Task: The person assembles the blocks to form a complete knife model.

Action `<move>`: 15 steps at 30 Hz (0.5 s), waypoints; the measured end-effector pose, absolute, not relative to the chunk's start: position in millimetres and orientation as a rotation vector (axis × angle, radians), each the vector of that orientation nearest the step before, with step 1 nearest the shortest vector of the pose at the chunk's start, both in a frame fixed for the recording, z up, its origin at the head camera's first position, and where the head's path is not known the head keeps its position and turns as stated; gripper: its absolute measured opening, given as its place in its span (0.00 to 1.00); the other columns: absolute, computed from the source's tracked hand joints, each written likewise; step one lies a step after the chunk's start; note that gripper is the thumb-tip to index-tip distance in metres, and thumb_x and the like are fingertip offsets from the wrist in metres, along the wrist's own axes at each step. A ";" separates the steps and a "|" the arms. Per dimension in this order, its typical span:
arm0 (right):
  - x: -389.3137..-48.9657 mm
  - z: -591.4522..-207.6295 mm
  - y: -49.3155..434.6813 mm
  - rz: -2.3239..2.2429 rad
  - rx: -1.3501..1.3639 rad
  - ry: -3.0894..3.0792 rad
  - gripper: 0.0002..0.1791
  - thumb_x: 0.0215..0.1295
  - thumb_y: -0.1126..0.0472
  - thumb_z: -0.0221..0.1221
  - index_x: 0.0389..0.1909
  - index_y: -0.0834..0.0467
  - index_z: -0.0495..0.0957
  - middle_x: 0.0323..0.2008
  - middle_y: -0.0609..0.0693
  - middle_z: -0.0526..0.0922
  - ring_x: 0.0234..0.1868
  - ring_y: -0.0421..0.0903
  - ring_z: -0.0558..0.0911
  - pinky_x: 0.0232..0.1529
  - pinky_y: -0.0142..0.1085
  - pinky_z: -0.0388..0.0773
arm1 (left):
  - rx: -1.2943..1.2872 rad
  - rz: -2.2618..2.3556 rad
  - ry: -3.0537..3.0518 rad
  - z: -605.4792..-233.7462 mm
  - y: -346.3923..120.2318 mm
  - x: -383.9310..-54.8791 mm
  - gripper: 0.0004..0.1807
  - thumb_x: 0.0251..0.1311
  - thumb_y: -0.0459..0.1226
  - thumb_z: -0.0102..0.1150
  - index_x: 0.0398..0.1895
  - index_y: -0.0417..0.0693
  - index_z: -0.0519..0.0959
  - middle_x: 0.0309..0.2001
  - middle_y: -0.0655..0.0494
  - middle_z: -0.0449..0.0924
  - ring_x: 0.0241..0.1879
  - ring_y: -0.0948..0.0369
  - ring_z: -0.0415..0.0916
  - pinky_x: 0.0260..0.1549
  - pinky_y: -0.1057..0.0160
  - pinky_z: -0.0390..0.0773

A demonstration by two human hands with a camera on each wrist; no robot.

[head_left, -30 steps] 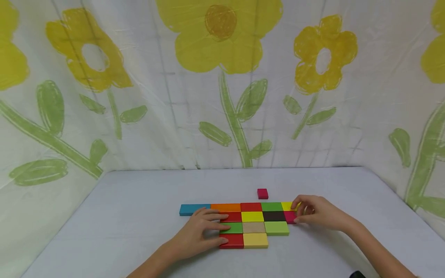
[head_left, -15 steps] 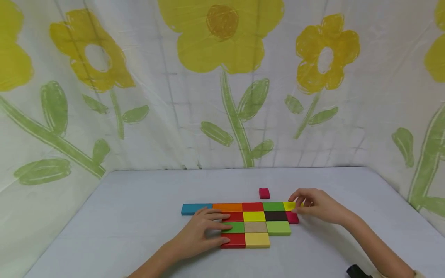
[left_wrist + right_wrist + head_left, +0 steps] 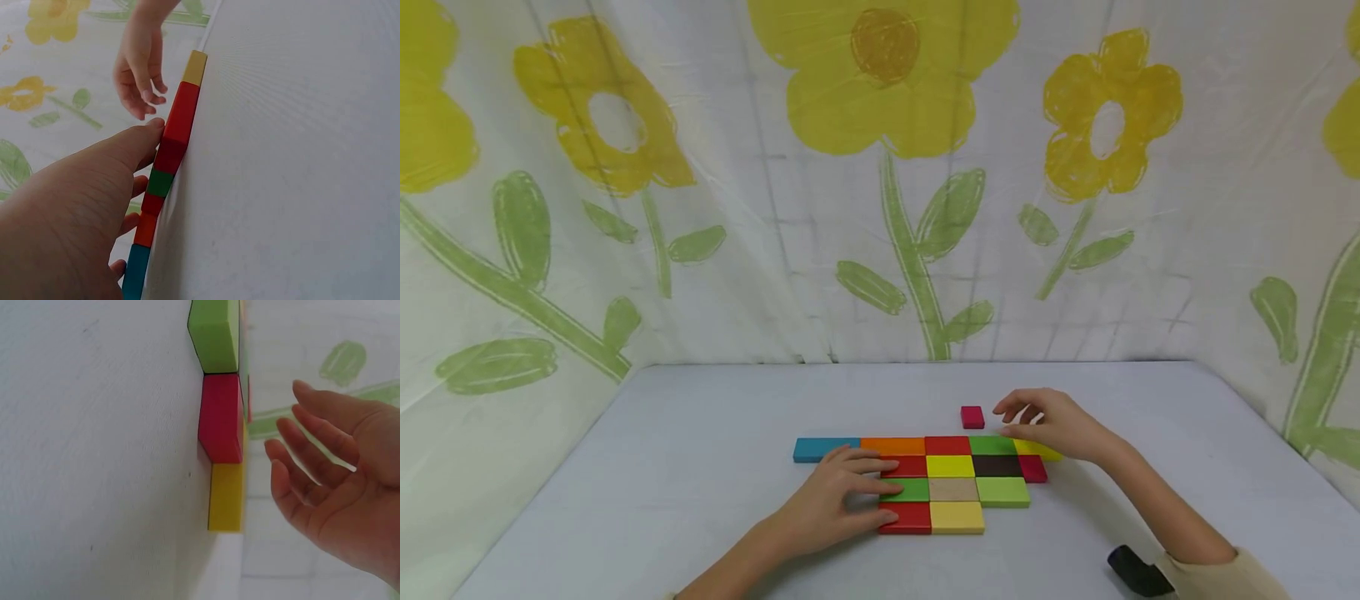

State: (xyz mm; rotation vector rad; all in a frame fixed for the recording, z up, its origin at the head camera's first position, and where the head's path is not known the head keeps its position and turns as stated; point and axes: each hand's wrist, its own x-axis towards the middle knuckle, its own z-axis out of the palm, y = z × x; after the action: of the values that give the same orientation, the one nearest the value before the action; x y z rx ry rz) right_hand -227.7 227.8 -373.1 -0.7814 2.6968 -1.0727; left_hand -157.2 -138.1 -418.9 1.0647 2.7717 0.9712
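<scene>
Flat coloured blocks lie edge to edge in several rows on the white table. My left hand [image 3: 831,500] rests its spread fingertips on the left ends of the rows, on a red block [image 3: 905,518], a green block [image 3: 910,490] and another red block [image 3: 904,467]. My right hand [image 3: 1052,423] is raised over the back right of the rows, fingers loosely bent, with nothing in its grasp. A single small crimson block [image 3: 972,417] lies apart behind the rows, just left of the right fingertips. In the right wrist view, a crimson block [image 3: 222,419] adjoins a yellow one [image 3: 226,497].
The back row starts with a long blue block [image 3: 826,450] and an orange block [image 3: 892,447]. A pale yellow block [image 3: 957,518] ends the front row. Behind the table [image 3: 700,408] hangs a flower-painted curtain [image 3: 737,275]. A black device [image 3: 1138,572] sits by the right sleeve.
My right hand has left the yellow and crimson blocks at the right end, rising and moving left and back toward the lone crimson block. My left hand stays on the rows.
</scene>
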 end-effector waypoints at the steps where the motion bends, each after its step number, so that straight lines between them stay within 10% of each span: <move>1: -229.4 -373.3 225.0 -1.075 -0.776 2.697 0.15 0.69 0.61 0.69 0.52 0.63 0.84 0.46 0.53 0.86 0.44 0.46 0.82 0.42 0.30 0.83 | 1.064 0.973 2.771 -418.9 -138.1 -157.2 0.21 0.69 0.55 0.67 0.60 0.62 0.88 0.67 0.64 0.81 0.70 0.55 0.72 0.74 0.30 0.58; 15: -255.3 -381.8 199.9 -1.123 -0.709 2.649 0.18 0.68 0.62 0.69 0.56 0.64 0.83 0.52 0.58 0.86 0.48 0.50 0.83 0.45 0.37 0.84 | 1.059 0.955 2.770 -418.3 -138.4 -157.4 0.21 0.69 0.55 0.67 0.60 0.62 0.87 0.68 0.64 0.80 0.70 0.55 0.72 0.74 0.30 0.58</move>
State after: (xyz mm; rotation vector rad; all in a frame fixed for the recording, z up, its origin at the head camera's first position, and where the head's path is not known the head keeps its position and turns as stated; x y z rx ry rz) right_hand -255.3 199.9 -381.8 -0.7090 2.6493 -1.1232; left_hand -157.4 -138.4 -418.3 1.0595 2.7700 0.9553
